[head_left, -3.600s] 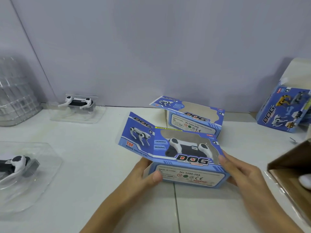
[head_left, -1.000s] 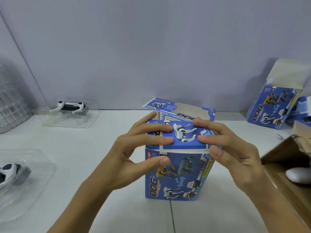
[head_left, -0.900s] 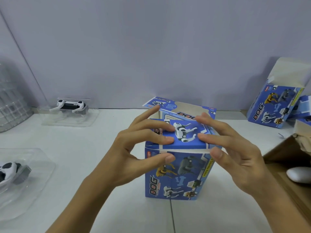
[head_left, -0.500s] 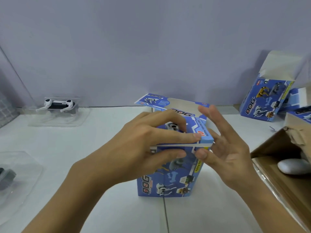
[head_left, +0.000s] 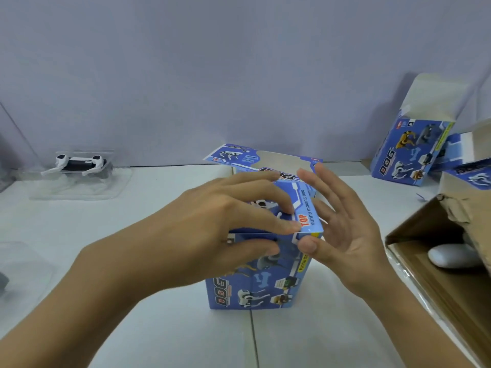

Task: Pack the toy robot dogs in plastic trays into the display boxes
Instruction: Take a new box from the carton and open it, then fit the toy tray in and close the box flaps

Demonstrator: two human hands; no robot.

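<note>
A blue display box (head_left: 255, 285) stands on end at the middle of the white table. My left hand (head_left: 212, 229) lies over its top flap, fingers stretched across the top and thumb against the front face. My right hand (head_left: 342, 235) is flat against the box's right side, fingers straight, thumb touching the front top corner. Right behind it stands a second blue display box (head_left: 281, 159) with its flap open. A white and black toy robot dog (head_left: 79, 164) sits in a clear plastic tray (head_left: 77, 187) at the back left.
Another clear tray (head_left: 24, 272) lies at the left edge, its toy mostly out of view. More blue boxes (head_left: 409, 155), one with its flap up, stand at the back right. A brown cardboard carton (head_left: 425, 282) at the right holds a white object (head_left: 451, 256).
The box lay on its side with the dog showing; it now stands on end with the top flap folded down. My left hand slid rightward over the top; my right hand moved to the side.
</note>
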